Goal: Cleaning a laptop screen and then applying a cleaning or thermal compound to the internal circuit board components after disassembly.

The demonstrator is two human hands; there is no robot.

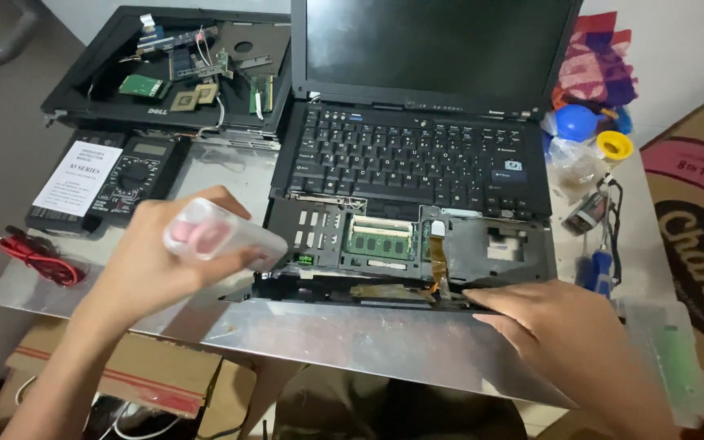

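A black laptop [417, 155] stands open on a metal-topped table [352, 342], its palm rest removed so that the green memory module [379, 242] and other inner parts show. My left hand [152, 257] holds a small clear plastic case with pink inside [217, 235] just left of the laptop's front corner. My right hand [560, 326] rests flat with its fingers on the laptop's front edge at the right.
A black multimeter [128, 175] with a white booklet lies at the left, red leads [38, 257] beside it. Behind it lies a dismantled laptop shell holding circuit boards [181, 69]. Screwdrivers [600, 261], a blue blower and a yellow roll sit right. Cardboard boxes stand below and right.
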